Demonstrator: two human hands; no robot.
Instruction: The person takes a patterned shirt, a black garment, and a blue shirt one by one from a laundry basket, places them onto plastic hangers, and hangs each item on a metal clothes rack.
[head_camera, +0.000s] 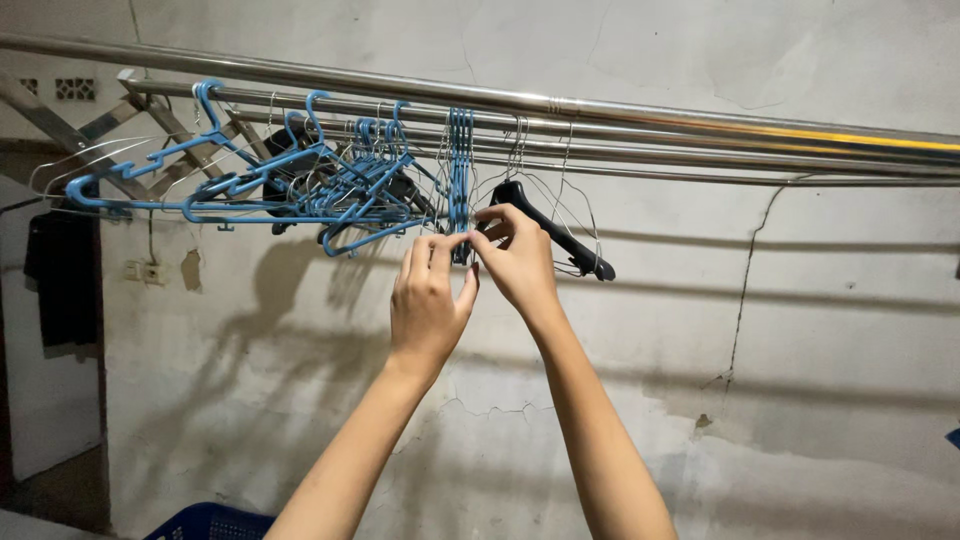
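Both my hands are raised to the rail, close together, thumbs nearly touching. My left hand (428, 300) has fingers curled up, thumb and forefinger pinching the bottom of the narrow bunch of blue hangers (460, 175) that hangs straight down from the rail. My right hand (517, 260) is just beside it, fingertips pinched at the same spot, at the lower end of that bunch and next to the near end of the black hanger (555, 232). Cannot tell which of the two the right fingers actually grip; the contact is hidden behind the knuckles.

The black hanger slants down to the right from my right hand, hooked among thin wire hangers (575, 205) on the rail. The blue bunch sits about a third of the way along the steel rails (700, 125), which run across the top of the view, several parallel tubes, the front one thickest.

Left of my hands, a tangled cluster of blue plastic hangers (300, 185) is pushed together toward the left end of the rails, some tilted nearly flat, with more wire hangers mixed in. Behind everything is a cracked, stained wall (780, 330) with hanger shadows on it.

Far left: a dark garment (62, 280) hanging by a doorway, and a wall socket (145, 271) near it. Bottom edge, left of my forearm: corner of a blue basket (210, 523).
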